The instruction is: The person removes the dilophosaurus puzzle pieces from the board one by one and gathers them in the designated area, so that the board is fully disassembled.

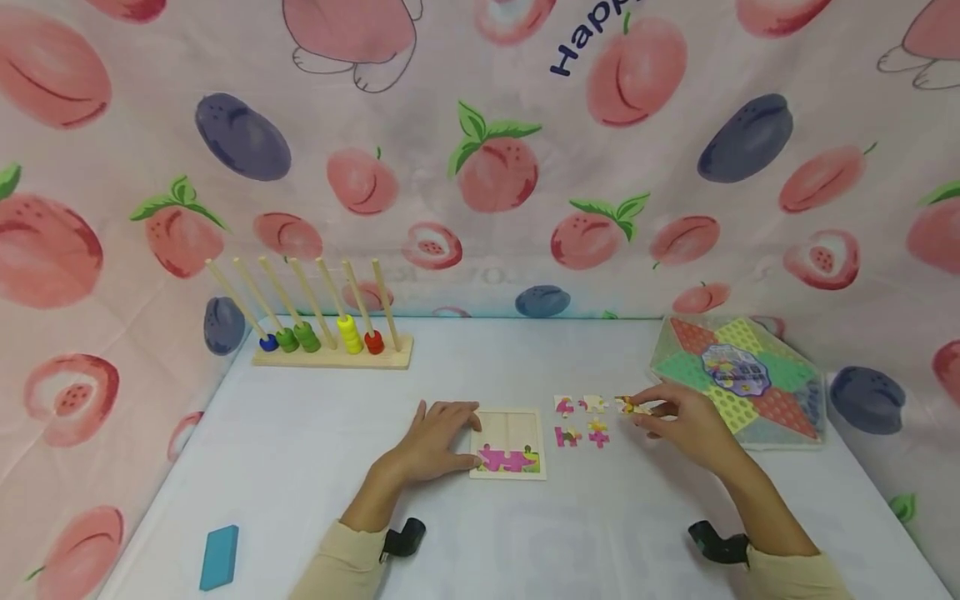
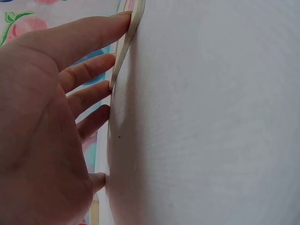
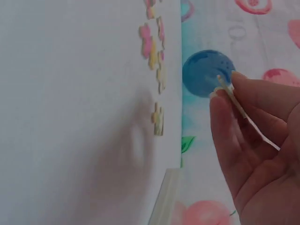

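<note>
A shallow wooden puzzle tray (image 1: 507,478) lies on the table, pink and green pieces (image 1: 510,459) filling its lower part and bare wood above. My left hand (image 1: 433,442) rests at the tray's left side, thumb by the lower corner and fingers by the upper one. In the left wrist view those fingers look fairly straight against the rim. Right of the tray, several loose puzzle pieces (image 1: 567,437) lie in two rows. My right hand (image 1: 690,423) pinches a puzzle piece (image 3: 244,114) between thumb and fingers, seen edge-on and raised off the table in the right wrist view.
A flat patterned box (image 1: 780,408) lies behind my right hand. At the back left stands a wooden peg rack (image 1: 333,358) with coloured beads. One blue block (image 1: 219,557) sits at the front left. Fruit-printed cloth (image 1: 495,242) hangs behind the table.
</note>
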`<action>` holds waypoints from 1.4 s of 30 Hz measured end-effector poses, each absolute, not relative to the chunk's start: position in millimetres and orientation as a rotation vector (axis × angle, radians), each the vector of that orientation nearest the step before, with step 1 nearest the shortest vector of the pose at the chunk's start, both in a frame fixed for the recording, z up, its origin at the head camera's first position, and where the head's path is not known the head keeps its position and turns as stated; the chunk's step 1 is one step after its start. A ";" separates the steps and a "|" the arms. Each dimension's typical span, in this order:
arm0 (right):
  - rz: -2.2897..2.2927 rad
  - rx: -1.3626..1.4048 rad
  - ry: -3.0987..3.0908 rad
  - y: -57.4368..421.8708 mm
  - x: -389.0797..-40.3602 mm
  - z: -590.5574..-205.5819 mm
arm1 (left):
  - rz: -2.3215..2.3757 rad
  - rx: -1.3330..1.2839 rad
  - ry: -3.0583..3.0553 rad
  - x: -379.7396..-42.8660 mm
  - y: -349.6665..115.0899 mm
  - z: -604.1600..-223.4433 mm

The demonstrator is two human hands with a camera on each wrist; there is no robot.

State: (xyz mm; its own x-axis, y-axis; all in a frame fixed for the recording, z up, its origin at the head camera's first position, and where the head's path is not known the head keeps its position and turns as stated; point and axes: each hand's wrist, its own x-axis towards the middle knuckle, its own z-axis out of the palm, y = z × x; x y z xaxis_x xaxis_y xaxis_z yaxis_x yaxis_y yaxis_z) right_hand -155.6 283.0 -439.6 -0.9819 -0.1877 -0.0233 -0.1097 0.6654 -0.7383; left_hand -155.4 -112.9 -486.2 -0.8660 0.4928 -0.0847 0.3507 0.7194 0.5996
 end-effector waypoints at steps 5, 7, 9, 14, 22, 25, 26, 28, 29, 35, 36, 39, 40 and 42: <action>-1.135 -0.150 2.769 289.3 -156.2 -450.9 | 0.863 0.662 2.684 -156.1 -113.3 -486.8; -1.091 -0.122 2.773 289.6 -157.2 -455.3 | 0.852 0.664 2.686 -156.9 -113.1 -487.0; -1.069 -0.114 2.779 289.3 -158.3 -459.4 | 0.850 0.662 2.683 -157.4 -113.0 -486.8; -1.035 -0.140 2.807 287.8 -158.9 -467.2 | 0.860 0.657 2.674 -158.0 -112.9 -487.0; -0.965 -0.096 2.804 288.0 -159.5 -472.4 | 0.851 0.648 2.667 -159.1 -112.5 -485.8; -0.943 -0.077 2.796 288.1 -161.1 -472.6 | 0.844 0.644 2.668 -159.7 -112.5 -483.9; -0.929 -0.080 2.796 288.5 -161.5 -472.5 | 0.840 0.644 2.670 -159.9 -112.6 -484.1; -0.901 -0.080 2.800 288.3 -162.3 -471.9 | 0.833 0.643 2.672 -160.3 -112.6 -483.4; -0.887 -0.088 2.802 288.1 -162.5 -471.5 | 0.831 0.643 2.672 -160.5 -112.7 -483.1; -0.858 -0.199 2.809 285.1 -162.3 -467.9 | 0.823 0.641 2.670 -161.0 -112.9 -483.0; -0.860 -0.224 2.816 284.8 -162.2 -467.3 | 0.823 0.641 2.672 -161.1 -112.9 -483.0; -0.860 -0.303 2.852 284.4 -161.6 -466.4 | 0.823 0.640 2.675 -161.3 -113.1 -483.2; -0.860 -0.319 2.866 284.4 -161.4 -466.2 | 0.823 0.639 2.675 -161.2 -113.2 -483.1; -0.862 -0.337 2.882 284.3 -161.0 -466.3 | 0.822 0.638 2.672 -160.9 -113.4 -482.9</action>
State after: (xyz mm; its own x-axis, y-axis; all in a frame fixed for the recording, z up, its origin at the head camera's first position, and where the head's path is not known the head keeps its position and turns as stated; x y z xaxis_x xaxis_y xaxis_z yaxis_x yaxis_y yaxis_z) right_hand -161.0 284.3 -466.3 -0.9688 -0.2437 -0.0459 -0.1784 0.8135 -0.5535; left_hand -160.9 -113.4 -482.9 -0.8655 0.4845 -0.1271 0.3292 0.7414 0.5847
